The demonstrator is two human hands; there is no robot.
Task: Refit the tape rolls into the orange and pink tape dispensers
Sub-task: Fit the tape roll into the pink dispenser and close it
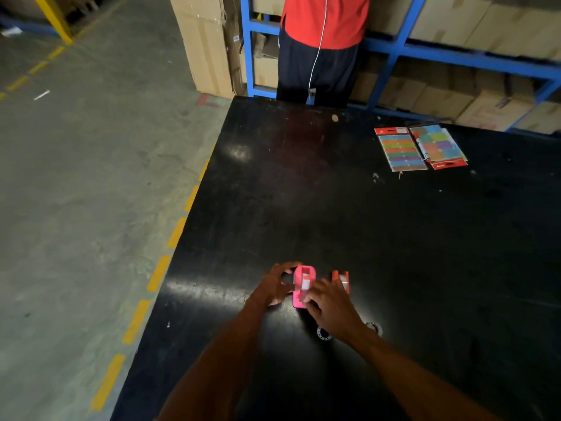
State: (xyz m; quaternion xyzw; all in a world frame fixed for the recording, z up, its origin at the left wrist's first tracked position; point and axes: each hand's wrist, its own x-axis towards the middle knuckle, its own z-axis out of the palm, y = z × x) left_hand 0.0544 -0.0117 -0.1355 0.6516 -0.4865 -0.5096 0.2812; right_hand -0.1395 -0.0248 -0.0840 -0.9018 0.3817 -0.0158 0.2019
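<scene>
1. Floor point(91, 177) of grey concrete fills the left of the frame, crossed by a dashed yellow line that runs along the desk's left edge.
2. Desk point(394, 268), black and glossy, takes the lower right and centre, with glare patches on its top.
3. Rack point(394, 44), blue steel, spans the upper right and is packed with cardboard boxes point(455, 22); a taller box stack stands at upper centre.
4. Person point(321, 50) in a red top and dark trousers stands at the desk's far edge, upper centre, with a white cord hanging down the front.
5. Two card packs point(420, 148) of coloured labels lie flat at the right of the desk, a marker point(422, 148) resting between them.
6. Left hand point(277, 287) is curled against the left side of the pink dispenser point(302, 287), lower centre; its grip is clamped on the body.
7. Right hand point(331, 311) lies over the pink dispenser's near end, fingers on the tape roll area; I cannot tell whether its grip is closed.
8. Orange dispenser point(341, 281) stands just right of the pink one, untouched, with pale tape showing inside.
9. Two small rings point(323, 333) lie on the desk below the right hand.
</scene>
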